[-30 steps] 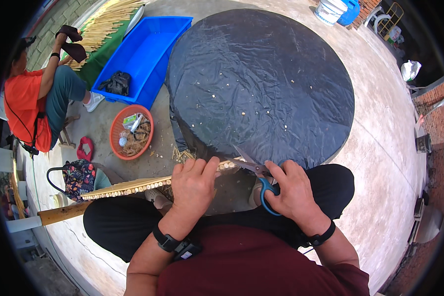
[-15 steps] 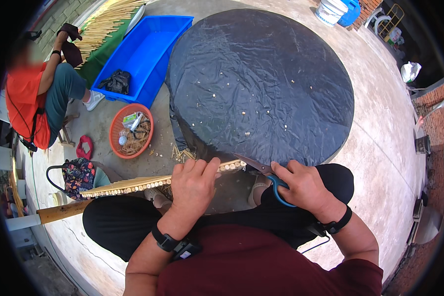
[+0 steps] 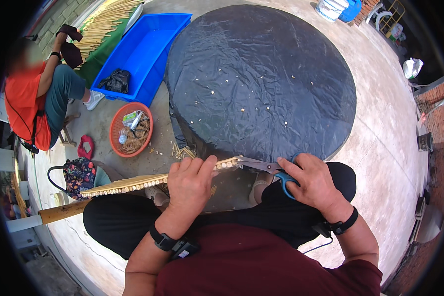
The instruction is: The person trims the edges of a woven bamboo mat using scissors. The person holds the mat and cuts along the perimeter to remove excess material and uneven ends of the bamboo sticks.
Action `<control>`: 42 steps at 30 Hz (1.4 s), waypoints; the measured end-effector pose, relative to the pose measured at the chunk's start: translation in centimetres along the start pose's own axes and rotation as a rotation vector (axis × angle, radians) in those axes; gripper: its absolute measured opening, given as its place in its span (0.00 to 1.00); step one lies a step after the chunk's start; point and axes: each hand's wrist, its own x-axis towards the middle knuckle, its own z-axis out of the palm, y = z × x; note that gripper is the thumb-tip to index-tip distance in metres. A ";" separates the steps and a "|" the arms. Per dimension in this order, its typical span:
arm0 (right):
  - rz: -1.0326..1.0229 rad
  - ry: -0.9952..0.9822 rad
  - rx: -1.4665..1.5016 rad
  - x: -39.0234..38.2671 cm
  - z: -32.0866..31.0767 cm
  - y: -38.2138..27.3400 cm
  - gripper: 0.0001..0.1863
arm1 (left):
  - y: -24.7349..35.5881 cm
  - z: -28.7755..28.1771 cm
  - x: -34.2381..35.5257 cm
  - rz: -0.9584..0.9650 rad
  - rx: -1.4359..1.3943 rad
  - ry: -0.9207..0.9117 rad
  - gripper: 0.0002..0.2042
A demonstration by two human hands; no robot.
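My left hand [image 3: 191,183] is closed over a mat of pale reed sticks [image 3: 126,185], gripping it near its right end. The mat lies across above my left thigh, with the cut stick ends facing me in a row. In my right hand [image 3: 312,181] are blue-handled scissors [image 3: 284,181], my fingers wrapped round the handles. Their grey blades point left and meet the right end of the mat. Whether a stick sits between the blades is too small to tell.
Beyond the mat stands a round table [image 3: 261,59] under black plastic, dotted with small cut bits. Left of it are an orange basket [image 3: 114,129] with fibres and packets, and a blue tub [image 3: 143,52]. A person in orange [image 3: 29,108] sits at far left. A flowered bag [image 3: 80,175] rests nearby.
The scissors have turned to lie flatter, and their blades have spread slightly at the mat's end. My right hand has shifted a little right and up. My left hand keeps its grip.
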 end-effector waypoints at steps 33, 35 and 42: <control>0.636 0.762 1.329 0.4 0.2 4.1 0.16 | -22.4 -19.1 5.4 -0.585 -1.374 0.581 0.14; 0.625 0.763 1.334 0.5 0.5 4.4 0.16 | -22.5 -18.3 5.4 -0.665 -1.415 0.763 0.14; 0.610 0.907 1.389 -0.1 -0.1 4.8 0.18 | -15.2 -19.3 7.3 -0.071 -1.314 0.983 0.17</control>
